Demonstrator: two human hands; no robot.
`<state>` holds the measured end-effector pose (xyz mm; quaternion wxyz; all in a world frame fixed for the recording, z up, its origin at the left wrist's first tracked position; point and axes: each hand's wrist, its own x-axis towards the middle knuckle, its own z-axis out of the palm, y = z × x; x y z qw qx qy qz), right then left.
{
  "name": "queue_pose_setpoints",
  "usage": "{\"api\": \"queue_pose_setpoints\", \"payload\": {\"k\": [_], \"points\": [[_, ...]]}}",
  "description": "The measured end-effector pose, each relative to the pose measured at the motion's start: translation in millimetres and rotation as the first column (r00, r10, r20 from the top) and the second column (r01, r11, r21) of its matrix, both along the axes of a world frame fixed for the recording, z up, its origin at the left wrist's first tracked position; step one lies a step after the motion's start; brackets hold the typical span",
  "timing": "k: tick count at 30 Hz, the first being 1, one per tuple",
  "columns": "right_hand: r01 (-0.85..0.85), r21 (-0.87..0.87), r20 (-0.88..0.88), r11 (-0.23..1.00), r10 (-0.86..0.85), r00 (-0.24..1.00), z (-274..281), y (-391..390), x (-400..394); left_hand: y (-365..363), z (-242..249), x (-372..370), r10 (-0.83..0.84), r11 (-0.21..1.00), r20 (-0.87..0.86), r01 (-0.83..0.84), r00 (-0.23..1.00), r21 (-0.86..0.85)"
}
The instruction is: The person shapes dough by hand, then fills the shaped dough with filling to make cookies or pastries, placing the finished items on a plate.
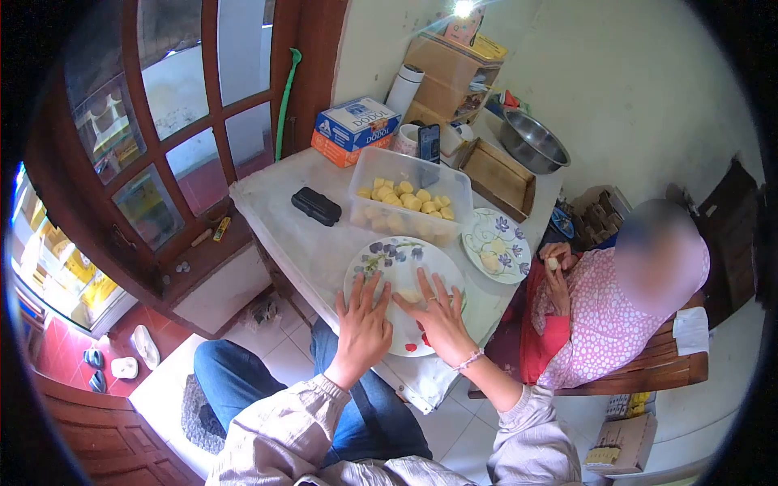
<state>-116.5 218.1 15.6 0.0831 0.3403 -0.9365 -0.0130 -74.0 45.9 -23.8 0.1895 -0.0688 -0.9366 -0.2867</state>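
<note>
Both of my hands are over a white plate with painted flowers and a red pattern. My left hand is at the plate's left side, fingers spread and palm down. On the right side, my right hand also has its fingers apart; a ring and a bracelet are on it. A small pale, dough-like patch shows on the plate by my right fingertips. Behind the plate, a clear plastic tub contains several short yellow dough-like pieces.
A person sits at the right, a small pale piece in their hands. Near them is a second flowered plate. A black case, DODOL boxes, a phone, a cardboard tray and a metal bowl surround the tub.
</note>
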Motion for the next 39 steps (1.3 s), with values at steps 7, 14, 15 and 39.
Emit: {"api": "queue_pose_setpoints", "payload": {"k": [7, 14, 15, 39], "points": [[0.004, -0.054, 0.034, 0.999, -0.002, 0.999, 2, 8, 5, 1, -2, 1, -0.005, 1.000, -0.005, 0.005, 1.000, 0.010], [0.031, -0.075, 0.030, 0.997, -0.029, 0.999, 2, 16, 1, 1, 6, 1, -0.010, 1.000, 0.040, 0.010, 0.999, 0.018], [0.032, -0.076, 0.032, 0.997, -0.029, 0.999, 3, 16, 2, 1, 7, 2, -0.017, 1.000, 0.056, 0.016, 0.998, 0.018], [-0.047, -0.001, -0.010, 0.999, 0.047, 0.999, 27, 14, 3, 0, 4, 1, -0.033, 0.998, 0.017, 0.034, 0.999, -0.060]]}}
